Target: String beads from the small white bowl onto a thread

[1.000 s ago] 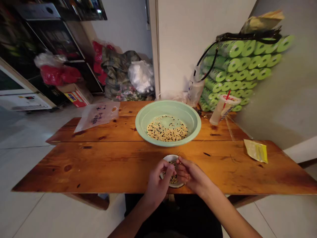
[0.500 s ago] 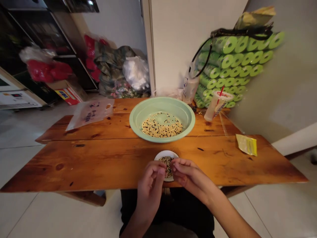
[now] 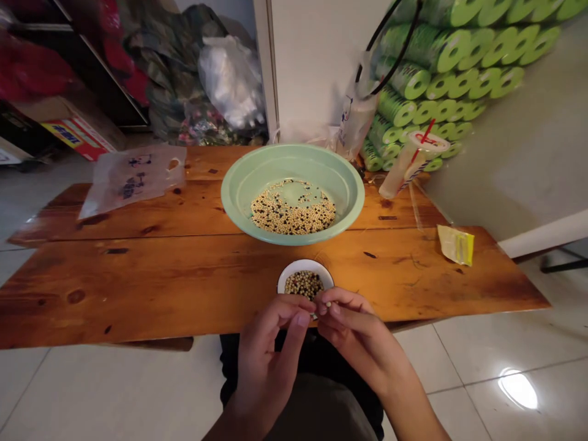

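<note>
a small white bowl [image 3: 305, 275] is sitting on the near part of the wooden surface [image 3: 138, 288], close to its front edge, and a heap of round pale and dark grains [image 3: 303, 284] is lying inside it. the left hand [image 3: 269, 355] and the right hand [image 3: 362, 337] are hovering just over the bowl's near rim, partly covering it. both hands are closed loosely with the fingers curled, and the right hand's fingertips [image 3: 333, 309] are meeting the left hand's fingertips [image 3: 301, 309] in a tight pinch; a tiny pale speck is showing there, though it is too small to tell for certain what it is. a wide pale green basin [image 3: 229, 202] is standing straight ahead, well beyond the bowl, holding a looser layer of mixed pale and dark grains [image 3: 293, 208]. a clear plastic bag [image 3: 133, 180] is lying flat to the left of the basin, while a plastic cup with a red straw [image 3: 407, 165] is leaning near the far right corner and a yellow packet [image 3: 456, 245] is lying nearer the right edge. beyond the surface, rows of green rolls [image 3: 441, 61] are stacked against the wall, and a white plastic bag [image 3: 232, 79] is resting on a camouflage-patterned bundle [image 3: 169, 67].
</note>
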A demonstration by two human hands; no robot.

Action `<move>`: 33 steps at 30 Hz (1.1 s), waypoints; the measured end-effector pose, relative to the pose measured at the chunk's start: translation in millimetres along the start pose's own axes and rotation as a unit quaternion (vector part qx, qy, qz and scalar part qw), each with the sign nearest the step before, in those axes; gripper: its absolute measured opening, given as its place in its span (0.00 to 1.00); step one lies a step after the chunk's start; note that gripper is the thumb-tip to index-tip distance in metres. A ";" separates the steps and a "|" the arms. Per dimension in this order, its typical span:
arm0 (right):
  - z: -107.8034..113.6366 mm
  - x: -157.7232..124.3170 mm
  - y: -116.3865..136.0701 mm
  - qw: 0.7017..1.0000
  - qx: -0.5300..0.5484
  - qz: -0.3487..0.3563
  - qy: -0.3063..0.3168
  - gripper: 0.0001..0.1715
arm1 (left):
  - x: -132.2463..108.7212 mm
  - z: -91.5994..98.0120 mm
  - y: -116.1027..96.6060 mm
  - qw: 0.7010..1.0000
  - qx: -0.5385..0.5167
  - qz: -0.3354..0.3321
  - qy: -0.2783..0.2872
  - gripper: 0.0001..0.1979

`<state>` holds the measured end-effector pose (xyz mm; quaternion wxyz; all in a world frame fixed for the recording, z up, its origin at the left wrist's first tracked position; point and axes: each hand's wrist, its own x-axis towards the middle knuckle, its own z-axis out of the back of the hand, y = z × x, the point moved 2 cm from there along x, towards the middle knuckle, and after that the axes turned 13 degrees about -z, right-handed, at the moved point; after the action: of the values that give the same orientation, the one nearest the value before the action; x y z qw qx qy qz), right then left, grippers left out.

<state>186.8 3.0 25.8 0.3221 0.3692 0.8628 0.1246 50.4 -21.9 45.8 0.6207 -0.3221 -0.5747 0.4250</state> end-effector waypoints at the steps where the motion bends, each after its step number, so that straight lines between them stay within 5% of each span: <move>1: -0.4 0.4 -0.1 1.000 -0.001 -0.001 -0.005 0.06 | 0.6 0.2 0.4 1.000 -0.001 0.001 -0.001 0.08; 33: -7.7 4.7 3.8 0.995 -0.087 0.023 -0.038 0.08 | 3.0 0.7 14.1 0.997 -0.054 0.013 -0.048 0.07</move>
<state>181.6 9.2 31.1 0.3827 0.3634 0.8272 0.1928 47.4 -13.2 34.6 0.5685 -0.3416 -0.6216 0.4168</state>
